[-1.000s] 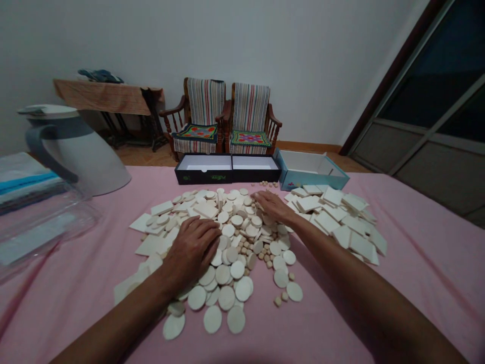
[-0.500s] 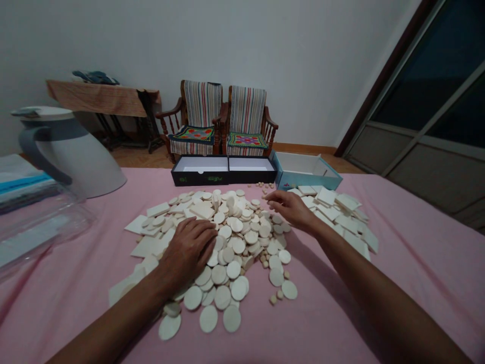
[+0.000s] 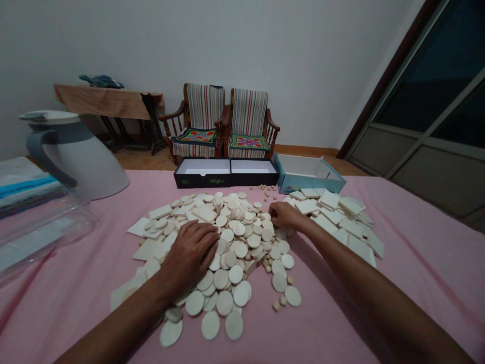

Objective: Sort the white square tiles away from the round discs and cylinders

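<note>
A heap of pale round wooden discs [image 3: 239, 248] lies in the middle, with flat square wooden pieces [image 3: 147, 248] along its left side. My left hand [image 3: 191, 253] rests palm down on the heap, its fingers stretched out over the discs. At the heap's right edge is my right hand [image 3: 283, 215], with its fingers curled down and in; whatever is between the fingertips is hidden. Several tiny wooden cubes [image 3: 267, 267] lie among the discs below it, and more small cubes [image 3: 267, 194] are scattered behind it.
Square wooden tiles [image 3: 341, 217] are piled at the right. Behind stand a black box [image 3: 204, 181] with two white-lined sections and a light blue box [image 3: 310, 183]. A grey-white jug [image 3: 91, 164] and a clear plastic tray [image 3: 41, 242] are at the left on the pink cloth [image 3: 417, 283].
My right hand has come down and toward me, and its outstretched fingers have curled at the heap's edge. My left hand stays on the heap. The view has shifted slightly.
</note>
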Tool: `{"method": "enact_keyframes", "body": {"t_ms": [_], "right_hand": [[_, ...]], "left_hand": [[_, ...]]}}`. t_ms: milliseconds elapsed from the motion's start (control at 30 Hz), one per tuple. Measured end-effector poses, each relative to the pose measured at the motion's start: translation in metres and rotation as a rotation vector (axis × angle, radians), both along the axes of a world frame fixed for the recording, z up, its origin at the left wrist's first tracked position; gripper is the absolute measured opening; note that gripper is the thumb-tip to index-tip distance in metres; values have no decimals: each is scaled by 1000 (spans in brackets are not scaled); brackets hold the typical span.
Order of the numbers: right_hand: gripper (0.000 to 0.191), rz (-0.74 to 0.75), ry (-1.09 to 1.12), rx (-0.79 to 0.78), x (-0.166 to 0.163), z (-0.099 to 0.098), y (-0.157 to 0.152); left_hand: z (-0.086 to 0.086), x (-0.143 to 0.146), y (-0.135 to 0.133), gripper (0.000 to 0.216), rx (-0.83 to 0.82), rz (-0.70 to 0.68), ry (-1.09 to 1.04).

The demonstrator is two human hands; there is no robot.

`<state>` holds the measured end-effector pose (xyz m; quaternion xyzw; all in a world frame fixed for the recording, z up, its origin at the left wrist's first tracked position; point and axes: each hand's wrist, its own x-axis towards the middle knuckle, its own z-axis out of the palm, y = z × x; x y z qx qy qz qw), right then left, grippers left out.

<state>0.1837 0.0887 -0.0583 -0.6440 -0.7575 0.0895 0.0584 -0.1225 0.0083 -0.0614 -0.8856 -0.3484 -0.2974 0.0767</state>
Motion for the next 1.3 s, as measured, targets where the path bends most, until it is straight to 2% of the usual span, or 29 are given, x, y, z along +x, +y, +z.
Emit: {"method": "enact_keyframes", "body": {"t_ms": [100,267,433,567,767,867,1000,1067,1200,1300], "right_hand": [[17,-49,-2,52,4,8,14],[29,-102,36,209,-2,19,28],[13,-17,33,46,-20,6,31],[15,-57,1,-31,-27,-2,37],[12,-97,-20,-89,-22,0,44],[12,-142,-24,-23,-16,3,46],[30,-202,4,178,-11,8,47],[31,-162,27,208,-13,9,44],[19,2,68,92,-23,3,38],[19,35,70,35,-29,-4,36]], "left_hand": [[0,0,0,17,0,-2,0],[0,0,-1,16,-11,4,2],[0,0,-2,16,-21,10,-2],[0,1,-1,16,-11,3,1],[-1,0,0,16,-12,4,1],[-2,-1,-1,16,-11,2,-2],[-2,-1,-1,17,-7,5,-1],[-1,0,-1,17,-10,4,0],[-2,0,-1,16,-7,4,-3],[-2,-1,-1,16,-7,7,0]]}}
